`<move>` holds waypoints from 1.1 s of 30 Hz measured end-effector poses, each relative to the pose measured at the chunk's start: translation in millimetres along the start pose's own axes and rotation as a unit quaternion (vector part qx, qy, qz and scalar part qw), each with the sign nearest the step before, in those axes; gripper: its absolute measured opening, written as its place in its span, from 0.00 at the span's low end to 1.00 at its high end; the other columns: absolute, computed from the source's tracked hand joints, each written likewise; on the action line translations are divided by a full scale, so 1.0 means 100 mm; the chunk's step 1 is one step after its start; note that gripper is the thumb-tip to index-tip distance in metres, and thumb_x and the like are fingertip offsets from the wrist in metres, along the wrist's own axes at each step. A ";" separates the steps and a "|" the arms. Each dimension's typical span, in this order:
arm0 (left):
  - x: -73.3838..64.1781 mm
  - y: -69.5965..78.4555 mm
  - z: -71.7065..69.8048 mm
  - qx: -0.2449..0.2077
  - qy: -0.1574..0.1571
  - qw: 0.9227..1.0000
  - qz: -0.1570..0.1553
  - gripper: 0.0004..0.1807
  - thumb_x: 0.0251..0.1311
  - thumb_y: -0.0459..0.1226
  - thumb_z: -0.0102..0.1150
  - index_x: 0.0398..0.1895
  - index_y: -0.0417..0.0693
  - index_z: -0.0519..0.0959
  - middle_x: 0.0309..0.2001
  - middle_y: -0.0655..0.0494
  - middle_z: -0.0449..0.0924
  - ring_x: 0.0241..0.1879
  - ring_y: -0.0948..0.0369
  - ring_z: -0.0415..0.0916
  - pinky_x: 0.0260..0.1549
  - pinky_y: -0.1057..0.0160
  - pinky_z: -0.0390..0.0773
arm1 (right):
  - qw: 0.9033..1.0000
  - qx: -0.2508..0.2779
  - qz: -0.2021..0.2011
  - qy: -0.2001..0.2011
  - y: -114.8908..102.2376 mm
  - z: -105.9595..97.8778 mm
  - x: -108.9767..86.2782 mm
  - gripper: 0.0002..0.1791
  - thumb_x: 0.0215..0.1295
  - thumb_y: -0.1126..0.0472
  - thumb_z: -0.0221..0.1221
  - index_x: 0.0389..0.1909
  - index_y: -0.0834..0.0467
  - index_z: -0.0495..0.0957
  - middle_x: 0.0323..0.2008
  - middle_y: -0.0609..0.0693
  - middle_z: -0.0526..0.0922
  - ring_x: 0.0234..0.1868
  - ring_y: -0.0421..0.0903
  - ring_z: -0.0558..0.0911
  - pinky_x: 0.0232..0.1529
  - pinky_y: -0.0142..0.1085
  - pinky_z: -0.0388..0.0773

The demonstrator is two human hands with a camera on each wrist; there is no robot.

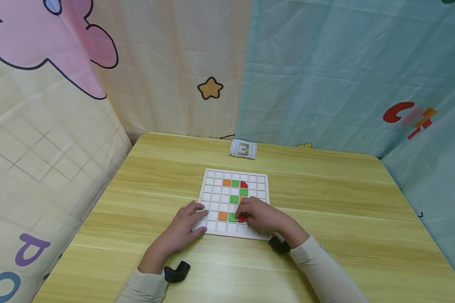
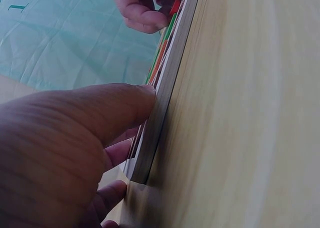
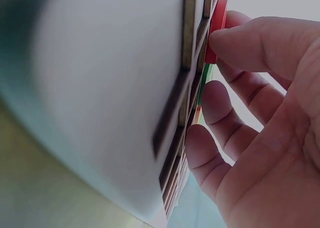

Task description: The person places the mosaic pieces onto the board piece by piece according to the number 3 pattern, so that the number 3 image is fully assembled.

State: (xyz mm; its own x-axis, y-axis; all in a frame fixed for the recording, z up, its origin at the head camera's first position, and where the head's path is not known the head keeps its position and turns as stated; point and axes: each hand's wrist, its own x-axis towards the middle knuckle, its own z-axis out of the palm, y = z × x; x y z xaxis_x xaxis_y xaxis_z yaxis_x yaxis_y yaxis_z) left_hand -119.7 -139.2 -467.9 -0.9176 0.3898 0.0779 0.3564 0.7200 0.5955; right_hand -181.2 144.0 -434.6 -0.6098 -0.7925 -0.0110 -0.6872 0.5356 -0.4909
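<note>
A white grid board (image 1: 213, 227) lies on the table, with orange, green and red tiles in several of its cells. My right hand (image 1: 265, 215) is over the lower right part of the board. Its thumb and forefinger pinch a red tile (image 3: 218, 31) with a rounded side, which sits right beside a green tile (image 1: 232, 217). Left of that green tile is an orange tile (image 1: 222, 216). My left hand (image 1: 183, 223) rests at the board's left edge, fingers spread and thumb by the near corner. Another red tile (image 1: 244, 184) lies in an upper row.
A small printed card (image 1: 243, 149) with a coloured grid pattern lies near the back edge of the wooden table (image 1: 337, 202). Printed curtains (image 1: 311, 75) hang behind the table and along its sides. A black wrist device (image 1: 177, 272) sits by the left sleeve.
</note>
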 end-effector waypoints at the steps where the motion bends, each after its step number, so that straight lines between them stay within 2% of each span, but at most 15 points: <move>1: 0.00 0.00 0.00 0.000 0.000 1.000 0.000 0.26 0.63 0.38 0.66 0.63 0.40 0.76 0.65 0.48 0.69 0.73 0.42 0.52 0.70 0.39 0.48 | 1.000 0.000 0.001 -0.001 0.00 0.00 0.00 0.18 0.60 0.77 0.56 0.41 0.54 0.83 0.40 0.43 0.77 0.43 0.43 0.71 0.50 0.39 0.71; 13: -0.01 0.01 -0.01 0.000 -0.001 1.000 0.000 0.26 0.62 0.38 0.66 0.63 0.40 0.76 0.65 0.47 0.69 0.73 0.42 0.52 0.70 0.39 0.49 | 1.000 0.000 -0.007 0.003 -0.01 0.00 0.01 0.17 0.60 0.78 0.56 0.41 0.54 0.83 0.39 0.43 0.78 0.43 0.43 0.72 0.50 0.40 0.71; 21: 0.00 0.01 -0.01 0.003 0.000 1.000 0.001 0.26 0.62 0.38 0.66 0.63 0.40 0.76 0.65 0.47 0.69 0.72 0.43 0.53 0.70 0.40 0.49 | 1.000 0.001 0.003 -0.001 -0.02 0.00 0.01 0.16 0.61 0.76 0.56 0.42 0.54 0.83 0.40 0.43 0.78 0.43 0.43 0.72 0.50 0.40 0.71; 29: 0.00 0.01 -0.02 0.004 0.002 1.000 0.005 0.26 0.62 0.38 0.67 0.62 0.39 0.77 0.64 0.47 0.69 0.71 0.43 0.55 0.69 0.41 0.52 | 0.999 -0.005 0.042 -0.001 -0.02 0.00 0.02 0.14 0.64 0.72 0.59 0.44 0.53 0.83 0.44 0.43 0.78 0.48 0.44 0.73 0.56 0.42 0.72; 33: -0.01 0.01 -0.02 0.005 0.001 1.000 0.004 0.26 0.62 0.38 0.66 0.63 0.39 0.77 0.64 0.47 0.69 0.72 0.42 0.54 0.70 0.41 0.50 | 0.998 0.012 0.061 0.007 -0.01 -0.02 -0.01 0.13 0.63 0.72 0.58 0.44 0.54 0.83 0.44 0.44 0.78 0.49 0.45 0.72 0.55 0.43 0.72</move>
